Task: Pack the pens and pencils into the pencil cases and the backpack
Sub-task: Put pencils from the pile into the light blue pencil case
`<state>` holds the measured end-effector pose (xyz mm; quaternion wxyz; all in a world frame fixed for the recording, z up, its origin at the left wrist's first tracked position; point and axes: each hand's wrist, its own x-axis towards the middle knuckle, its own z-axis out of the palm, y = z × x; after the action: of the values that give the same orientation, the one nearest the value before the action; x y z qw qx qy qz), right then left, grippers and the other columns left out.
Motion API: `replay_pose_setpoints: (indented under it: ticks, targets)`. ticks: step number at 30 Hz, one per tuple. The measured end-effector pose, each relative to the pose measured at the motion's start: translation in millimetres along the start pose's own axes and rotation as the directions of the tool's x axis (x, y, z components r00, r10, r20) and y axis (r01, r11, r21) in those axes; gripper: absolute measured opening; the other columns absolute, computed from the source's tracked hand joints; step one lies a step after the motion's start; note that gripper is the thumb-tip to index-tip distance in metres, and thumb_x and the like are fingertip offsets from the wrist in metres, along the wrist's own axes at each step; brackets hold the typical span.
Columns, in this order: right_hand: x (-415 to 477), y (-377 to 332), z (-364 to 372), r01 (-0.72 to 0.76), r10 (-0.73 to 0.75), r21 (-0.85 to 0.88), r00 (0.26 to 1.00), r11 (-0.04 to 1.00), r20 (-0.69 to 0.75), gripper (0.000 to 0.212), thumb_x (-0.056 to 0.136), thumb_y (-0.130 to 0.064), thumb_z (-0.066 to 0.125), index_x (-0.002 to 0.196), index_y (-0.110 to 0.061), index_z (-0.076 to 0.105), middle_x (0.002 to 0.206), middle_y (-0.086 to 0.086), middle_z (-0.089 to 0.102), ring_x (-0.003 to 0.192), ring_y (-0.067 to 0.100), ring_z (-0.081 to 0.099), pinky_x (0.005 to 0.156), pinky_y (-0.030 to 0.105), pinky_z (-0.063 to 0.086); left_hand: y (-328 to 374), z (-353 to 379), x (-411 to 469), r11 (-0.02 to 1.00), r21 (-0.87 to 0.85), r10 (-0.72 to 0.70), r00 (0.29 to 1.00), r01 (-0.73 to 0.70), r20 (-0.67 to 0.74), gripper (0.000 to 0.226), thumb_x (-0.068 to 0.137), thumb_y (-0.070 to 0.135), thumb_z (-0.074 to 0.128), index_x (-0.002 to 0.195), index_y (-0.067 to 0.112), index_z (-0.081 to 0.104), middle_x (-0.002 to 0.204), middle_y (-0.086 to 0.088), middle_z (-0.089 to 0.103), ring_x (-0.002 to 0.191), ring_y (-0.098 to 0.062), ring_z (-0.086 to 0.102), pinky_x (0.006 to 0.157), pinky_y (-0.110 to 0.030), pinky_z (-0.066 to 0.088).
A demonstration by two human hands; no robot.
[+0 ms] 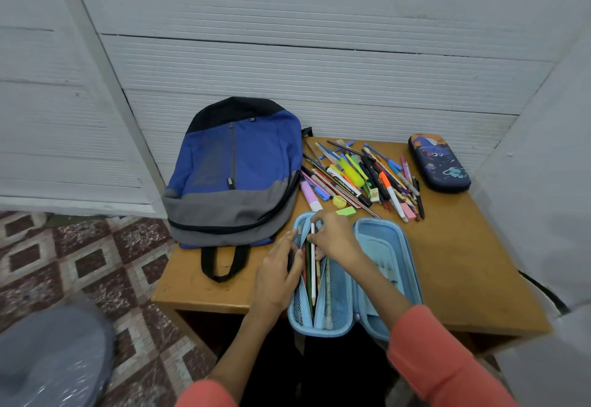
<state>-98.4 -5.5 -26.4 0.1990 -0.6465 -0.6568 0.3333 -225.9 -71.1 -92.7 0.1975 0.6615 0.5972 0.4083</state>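
The wooden table [463,262] stands against a white ribbed wall [319,55], over a floor [96,262] of maroon and cream tiles. The backpack [236,170], blue with a black top and a grey band, lies flat on the table's left part with its black handle loop toward the person, and it overhangs the left edge. At the near edge, right of the backpack, the blue case [377,237] lies open like a book, its left half lined with mesh pockets. A few pencils lie lengthwise in that half.

Beyond the blue case, between the backpack and the dark case [439,163], is the pile [361,176] of loose pens, pencils, markers and highlighters. The dark case, printed with a space cartoon, lies zipped at the far right corner, apart from the pile.

Both arms wear orange sleeves [431,352]. The left hand [276,278] rests against the blue case's left wall, its fingers [292,240] straight and pressed together. The right hand [335,237] reaches over the case's far end, its fingers [318,218] curled and pinching the top of the white pencil [313,278], which lies in the left half.

A green eraser [346,212] and a yellow sharpener [339,202] lie just beyond the right hand.
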Motion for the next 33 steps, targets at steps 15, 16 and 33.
replay_pose_setpoints:
  ticks: [15,16,33]
  targets:
    - [-3.8,6.3,5.5,-0.065,0.059,0.129,0.997,0.99,0.047,0.048,0.082,0.008,0.067,0.126,-0.006,0.055,0.09,0.019,0.066,0.055,0.022,0.065,0.06,0.038,0.06,-1.8,-0.3,0.1,0.999,-0.025,0.025,1.0,-0.025,0.015,0.027,0.1,0.027,0.046,0.117,0.008,0.057,0.131,-0.003,0.059,0.104,-0.019,0.062,0.083,-0.022,0.045]
    - [-4.5,5.6,6.6,-0.049,0.045,0.114,0.998,0.992,0.034,0.047,0.081,0.009,0.066,0.124,-0.007,0.055,0.089,0.019,0.066,0.056,0.023,0.066,0.058,0.038,0.06,-2.1,-0.2,0.4,0.999,-0.028,0.029,1.0,-0.028,0.009,0.023,0.099,0.025,0.048,0.111,0.008,0.058,0.134,-0.001,0.057,0.106,-0.018,0.062,0.083,-0.021,0.044]
    - [-10.1,5.8,1.0,-0.036,0.013,0.097,0.972,0.995,0.234,0.072,0.077,0.01,0.069,0.139,-0.016,0.043,0.079,0.007,0.056,0.059,0.019,0.06,0.055,0.033,0.059,-6.2,3.0,2.6,0.996,-0.058,0.069,0.997,-0.071,-0.032,0.015,0.097,0.023,0.052,0.092,0.011,0.059,0.123,-0.002,0.061,0.124,-0.01,0.052,0.099,-0.024,0.043]
